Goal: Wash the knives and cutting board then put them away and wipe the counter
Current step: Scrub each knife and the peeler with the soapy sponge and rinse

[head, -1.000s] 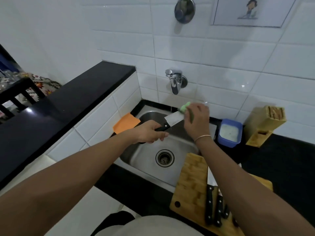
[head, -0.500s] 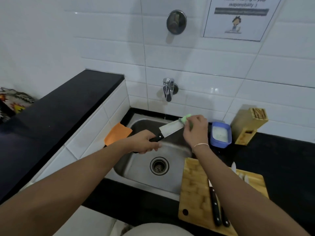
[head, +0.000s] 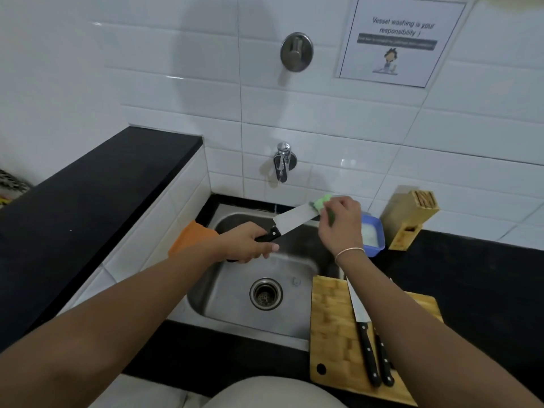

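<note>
Left hand [head: 250,245] has its fingers wrapped tight round the black handle of a big knife [head: 290,220], thumb lying along the front of the handle, blade sticking up and to the right over the sink [head: 223,290]. Right hand [head: 341,222] is pinching a green sponge [head: 321,203] w/ curled fingers, and the sponge sits right on the tip end of the blade, so both hands are busy holding smth. There's a thin bangle on the right wrist. Moving out from there: the knife hangs above the steel basin, drain [head: 265,293] below it, tap [head: 282,161] on the tiled wall behind, no water visible coming out afaict. Just behind the right hand is a blue tub [head: 374,234] w/ something white in it, partly hidden by the hand. Next to that on the right, a wooden knife block [head: 409,216] stands on the black counter [head: 485,275]. Cutting board [head: 332,334] lies on the counter touching the sink's right edge, w/ two more black handled knives [head: 366,346] lying on it side by side, partly under the right forearm, can't tell if more are hidden there. Orange cloth [head: 188,235] sits at the sink's left edge, behind the left wrist. Up on the wall there's a sign [head: 397,39] reading "Vessel washing is your responsibility".
</note>
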Action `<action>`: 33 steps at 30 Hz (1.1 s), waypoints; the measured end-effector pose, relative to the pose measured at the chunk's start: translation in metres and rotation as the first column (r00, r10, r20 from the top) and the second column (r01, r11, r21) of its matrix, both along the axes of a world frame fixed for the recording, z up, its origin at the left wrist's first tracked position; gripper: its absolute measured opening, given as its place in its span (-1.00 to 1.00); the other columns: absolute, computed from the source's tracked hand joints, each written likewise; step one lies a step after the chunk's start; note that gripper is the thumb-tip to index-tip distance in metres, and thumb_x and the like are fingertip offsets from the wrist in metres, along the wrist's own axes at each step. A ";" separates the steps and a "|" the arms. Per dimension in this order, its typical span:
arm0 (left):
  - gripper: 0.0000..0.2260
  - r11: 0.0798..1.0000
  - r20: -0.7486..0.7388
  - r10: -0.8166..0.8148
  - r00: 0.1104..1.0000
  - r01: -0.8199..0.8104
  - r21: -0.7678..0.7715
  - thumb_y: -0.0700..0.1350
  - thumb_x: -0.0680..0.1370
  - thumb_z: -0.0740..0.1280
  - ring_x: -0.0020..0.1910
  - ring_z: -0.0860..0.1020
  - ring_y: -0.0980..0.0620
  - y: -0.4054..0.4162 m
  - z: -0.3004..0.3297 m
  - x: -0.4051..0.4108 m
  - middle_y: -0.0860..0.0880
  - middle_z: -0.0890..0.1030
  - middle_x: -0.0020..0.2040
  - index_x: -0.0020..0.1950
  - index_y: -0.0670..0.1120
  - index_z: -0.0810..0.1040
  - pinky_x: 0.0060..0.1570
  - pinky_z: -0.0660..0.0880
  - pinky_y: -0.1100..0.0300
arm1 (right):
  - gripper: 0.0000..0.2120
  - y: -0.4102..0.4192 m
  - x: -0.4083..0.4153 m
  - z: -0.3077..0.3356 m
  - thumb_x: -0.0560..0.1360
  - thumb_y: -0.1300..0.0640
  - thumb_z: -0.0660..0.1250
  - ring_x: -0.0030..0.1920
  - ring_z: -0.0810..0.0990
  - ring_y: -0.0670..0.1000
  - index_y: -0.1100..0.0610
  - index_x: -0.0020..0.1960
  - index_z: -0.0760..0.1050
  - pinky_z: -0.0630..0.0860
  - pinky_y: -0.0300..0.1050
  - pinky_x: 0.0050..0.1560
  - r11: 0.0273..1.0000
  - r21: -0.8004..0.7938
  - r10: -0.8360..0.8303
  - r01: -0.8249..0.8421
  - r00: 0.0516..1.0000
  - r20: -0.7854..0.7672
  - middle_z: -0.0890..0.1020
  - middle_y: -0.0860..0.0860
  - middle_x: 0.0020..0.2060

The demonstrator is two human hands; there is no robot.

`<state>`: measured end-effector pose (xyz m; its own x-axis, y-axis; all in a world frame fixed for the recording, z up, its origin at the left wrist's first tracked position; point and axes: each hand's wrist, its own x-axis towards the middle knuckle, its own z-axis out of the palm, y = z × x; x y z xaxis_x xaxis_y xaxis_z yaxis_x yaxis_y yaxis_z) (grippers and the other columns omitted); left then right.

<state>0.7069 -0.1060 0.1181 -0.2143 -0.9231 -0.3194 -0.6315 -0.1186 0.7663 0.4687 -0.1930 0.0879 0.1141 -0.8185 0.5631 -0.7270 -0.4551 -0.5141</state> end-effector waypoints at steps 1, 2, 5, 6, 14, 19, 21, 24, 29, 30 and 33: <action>-0.72 1.000 0.003 0.007 1.000 -0.007 0.000 0.03 0.62 0.40 -0.51 0.43 0.09 -0.002 0.000 0.000 -0.02 0.45 -0.38 -0.15 -0.15 0.58 -0.50 0.41 0.26 | -0.88 0.003 0.008 0.003 0.50 0.26 0.37 0.04 0.45 0.19 0.26 0.01 0.60 0.49 0.18 0.09 0.999 -0.028 0.045 -0.046 0.999 -0.031 0.56 0.17 -0.01; -0.72 1.000 0.002 0.012 1.000 -0.012 -0.004 0.03 0.62 0.40 -0.52 0.42 0.09 -0.004 0.001 0.001 -0.02 0.45 -0.39 -0.16 -0.15 0.59 -0.51 0.41 0.26 | -0.89 0.010 0.019 0.005 0.49 0.26 0.37 0.04 0.47 0.19 0.26 0.00 0.60 0.49 0.16 0.09 0.990 -0.069 0.117 -0.122 0.990 -0.073 0.56 0.18 -0.01; -0.74 1.000 -0.003 0.008 1.000 -0.008 -0.019 0.01 0.62 0.40 -0.53 0.41 0.09 -0.006 0.003 0.005 -0.03 0.45 -0.39 -0.15 -0.15 0.59 -0.53 0.39 0.26 | -0.90 0.030 0.042 0.005 0.51 0.24 0.36 0.05 0.52 0.19 0.25 -0.02 0.61 0.48 0.05 0.12 0.880 -0.162 0.398 -0.446 0.880 -0.259 0.59 0.18 0.01; -0.74 1.000 -0.005 0.006 1.000 -0.006 -0.022 0.00 0.62 0.40 -0.53 0.41 0.09 -0.006 0.003 0.007 -0.03 0.45 -0.38 -0.14 -0.17 0.59 -0.53 0.38 0.25 | -0.88 0.031 0.041 0.005 0.52 0.23 0.35 0.05 0.52 0.18 0.26 -0.02 0.62 0.48 0.02 0.13 0.842 -0.168 0.450 -0.513 0.839 -0.306 0.59 0.19 0.02; -0.71 0.999 0.057 -0.003 0.998 0.005 -0.035 0.00 0.63 0.39 -0.53 0.41 0.09 -0.009 0.006 0.012 -0.06 0.47 -0.36 -0.10 -0.23 0.60 -0.51 0.39 0.28 | -0.87 -0.009 0.017 0.015 0.52 0.23 0.35 0.08 0.45 0.18 0.26 0.02 0.60 0.47 0.13 0.14 1.000 0.020 0.011 -0.010 0.999 -0.036 0.54 0.19 0.00; -0.76 0.999 0.022 0.009 1.000 -0.008 -0.045 -0.05 0.64 0.38 -0.60 0.37 0.13 -0.009 0.005 0.012 -0.03 0.43 -0.41 -0.16 -0.16 0.56 -0.56 0.35 0.29 | -0.90 0.024 0.061 0.002 0.49 0.27 0.37 0.06 0.49 0.15 0.25 -0.01 0.61 0.45 -0.02 0.16 0.846 -0.158 0.466 -0.510 0.849 -0.249 0.59 0.19 0.01; -0.76 0.999 0.033 -0.002 0.999 0.004 -0.041 -0.05 0.64 0.38 -0.59 0.37 0.16 -0.007 0.007 0.014 0.01 0.43 -0.44 -0.17 -0.15 0.55 -0.55 0.36 0.30 | -0.89 0.014 0.049 0.000 0.50 0.27 0.37 0.08 0.51 0.16 0.26 -0.01 0.62 0.46 -0.01 0.17 0.851 -0.178 0.451 -0.495 0.861 -0.237 0.60 0.20 0.03; -0.75 0.999 0.092 -0.031 0.995 0.034 -0.034 -0.01 0.64 0.36 -0.56 0.39 0.17 -0.004 0.008 0.018 0.04 0.44 -0.43 -0.15 -0.13 0.56 -0.51 0.37 0.32 | -0.88 -0.013 0.017 -0.003 0.49 0.27 0.38 0.07 0.50 0.19 0.29 0.01 0.62 0.49 0.04 0.13 0.951 -0.120 0.267 -0.284 0.954 -0.139 0.59 0.20 0.02; -0.69 1.000 0.070 0.010 0.997 -0.010 -0.010 0.07 0.67 0.29 -0.52 0.40 0.17 -0.001 0.004 0.018 0.00 0.43 -0.37 -0.11 -0.14 0.56 -0.48 0.38 0.33 | -0.86 -0.040 -0.023 0.010 0.55 0.23 0.36 0.11 0.51 0.18 0.27 0.05 0.62 0.32 -0.19 0.14 0.996 0.083 -0.050 0.042 0.994 0.098 0.59 0.18 0.03; -0.65 0.999 0.051 0.035 0.998 -0.035 -0.001 0.10 0.69 0.24 -0.51 0.39 0.15 -0.002 0.002 0.018 0.00 0.42 -0.36 -0.10 -0.15 0.56 -0.47 0.38 0.32 | -0.86 -0.042 -0.026 0.016 0.56 0.21 0.36 0.11 0.53 0.15 0.26 0.05 0.62 0.32 -0.22 0.15 0.989 0.117 -0.113 0.092 0.977 0.183 0.59 0.17 0.04; -0.60 0.997 0.067 0.074 0.995 -0.076 0.025 0.12 0.71 0.14 -0.38 0.42 0.06 -0.007 -0.003 0.017 -0.02 0.44 -0.30 -0.05 -0.15 0.55 -0.38 0.41 0.25 | -0.87 -0.048 -0.024 0.032 0.56 0.17 0.36 0.05 0.55 0.04 0.20 0.03 0.63 0.32 -0.38 0.07 0.974 0.153 -0.215 0.167 0.895 0.390 0.62 0.12 0.04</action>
<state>0.7242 -0.1129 0.1153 -0.1225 -0.9263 -0.3562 -0.6693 -0.1879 0.7188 0.4448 -0.2406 0.1200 -0.2671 -0.8623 0.4303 -0.5150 -0.2497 -0.8200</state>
